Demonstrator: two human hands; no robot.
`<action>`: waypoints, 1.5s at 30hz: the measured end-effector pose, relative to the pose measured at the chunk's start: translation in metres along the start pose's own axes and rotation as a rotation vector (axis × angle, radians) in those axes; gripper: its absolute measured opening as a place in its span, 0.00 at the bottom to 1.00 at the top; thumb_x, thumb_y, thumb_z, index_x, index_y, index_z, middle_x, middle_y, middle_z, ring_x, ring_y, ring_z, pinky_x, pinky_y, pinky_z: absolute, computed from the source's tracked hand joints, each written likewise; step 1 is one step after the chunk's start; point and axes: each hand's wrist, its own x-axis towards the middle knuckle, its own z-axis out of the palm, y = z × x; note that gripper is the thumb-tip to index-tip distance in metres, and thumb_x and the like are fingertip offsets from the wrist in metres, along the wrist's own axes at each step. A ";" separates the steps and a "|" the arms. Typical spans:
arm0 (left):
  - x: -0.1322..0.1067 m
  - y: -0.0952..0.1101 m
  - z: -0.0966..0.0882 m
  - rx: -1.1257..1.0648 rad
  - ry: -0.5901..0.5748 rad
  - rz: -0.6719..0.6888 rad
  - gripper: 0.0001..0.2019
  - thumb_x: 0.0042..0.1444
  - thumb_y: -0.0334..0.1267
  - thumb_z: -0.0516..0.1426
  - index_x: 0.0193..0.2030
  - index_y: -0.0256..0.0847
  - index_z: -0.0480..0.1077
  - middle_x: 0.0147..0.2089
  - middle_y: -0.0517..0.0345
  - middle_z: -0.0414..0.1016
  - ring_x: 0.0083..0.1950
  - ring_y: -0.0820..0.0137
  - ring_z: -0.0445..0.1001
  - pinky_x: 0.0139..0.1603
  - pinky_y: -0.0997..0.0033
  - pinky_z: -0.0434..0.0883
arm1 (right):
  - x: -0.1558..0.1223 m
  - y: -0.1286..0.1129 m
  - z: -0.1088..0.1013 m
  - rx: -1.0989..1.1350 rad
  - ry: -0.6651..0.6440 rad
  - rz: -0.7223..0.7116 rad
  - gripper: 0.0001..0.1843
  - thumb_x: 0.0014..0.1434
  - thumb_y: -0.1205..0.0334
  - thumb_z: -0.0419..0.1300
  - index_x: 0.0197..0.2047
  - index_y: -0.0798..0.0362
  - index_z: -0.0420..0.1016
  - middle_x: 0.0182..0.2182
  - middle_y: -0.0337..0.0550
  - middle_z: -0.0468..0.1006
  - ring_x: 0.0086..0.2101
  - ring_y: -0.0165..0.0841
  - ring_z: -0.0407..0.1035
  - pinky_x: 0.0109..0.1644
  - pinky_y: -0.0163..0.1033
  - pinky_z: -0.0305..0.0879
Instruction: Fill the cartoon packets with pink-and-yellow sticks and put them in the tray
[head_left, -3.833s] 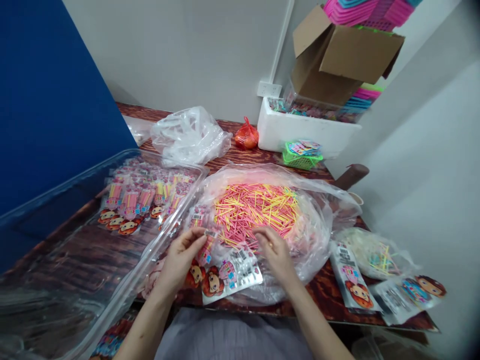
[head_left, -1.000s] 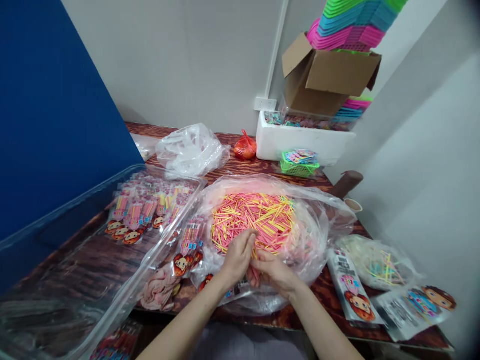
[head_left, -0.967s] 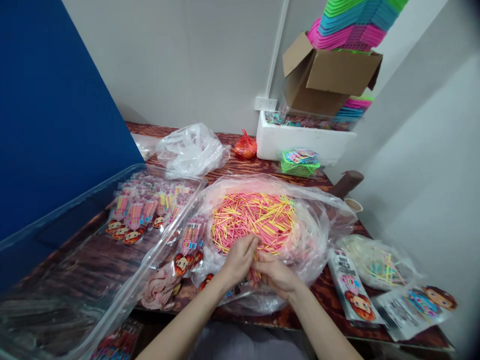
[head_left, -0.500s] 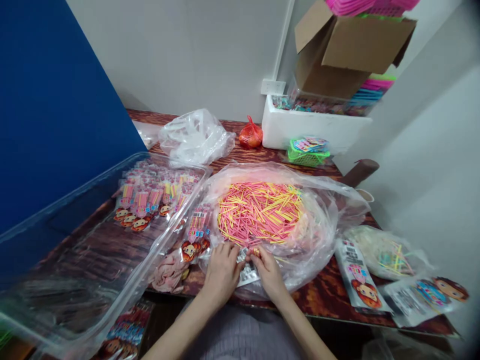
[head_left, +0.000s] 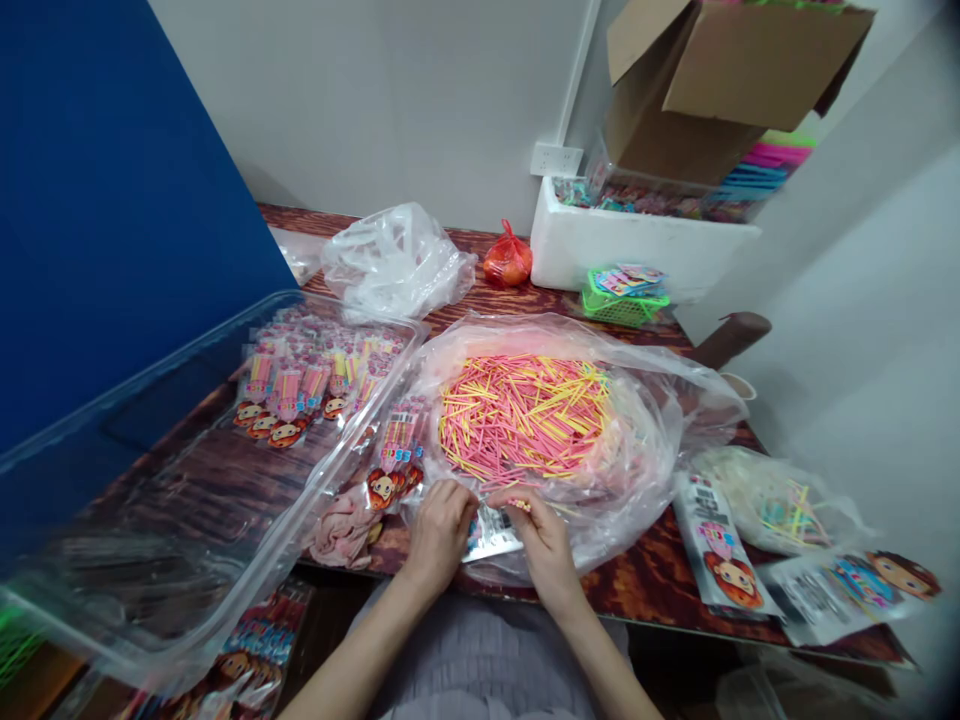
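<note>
1. Sticks (head_left: 519, 505), a small bundle with pale ends showing, are in the right hand (head_left: 545, 538), just in front of the loose heap. Its fingers are closed around them; most of their length is hidden in the palm, so the count cannot be told.
2. The visible ends face up toward the camera and slightly left; the long axis seems to run back into the hand, but its exact line is hard to read.
3. Between the hands lies a silver packet (head_left: 491, 533), its lower edge running roughly left to right and rising slightly rightward. The left hand (head_left: 441, 525) covers its left part. Those fingers bend downward with hidden tips; whether they grip anything cannot be told.
4. Beyond, the loose heap (head_left: 525, 415) of pink and yellow sticks, pointing every way, fills an open clear bag (head_left: 637, 505).
5. Left of that, filled packets (head_left: 397, 450) overlap one another, beside a crumpled cloth (head_left: 343, 530). The transparent tub (head_left: 346, 445) farther left is cut off by the frame's edge.
6. Dark, reddish wood grain marks the bench (head_left: 637, 580). At its back, a white foam box (head_left: 637, 240) stands near a pale wall (head_left: 375, 100); the cardboard box (head_left: 697, 80) above is cropped at the top.
</note>
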 end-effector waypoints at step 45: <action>-0.001 0.011 0.000 -0.151 0.074 -0.003 0.12 0.64 0.31 0.50 0.45 0.41 0.74 0.42 0.51 0.74 0.45 0.63 0.71 0.46 0.62 0.70 | 0.080 0.021 -0.065 -0.917 0.028 -0.007 0.10 0.63 0.69 0.45 0.34 0.51 0.65 0.35 0.45 0.73 0.35 0.35 0.67 0.39 0.39 0.62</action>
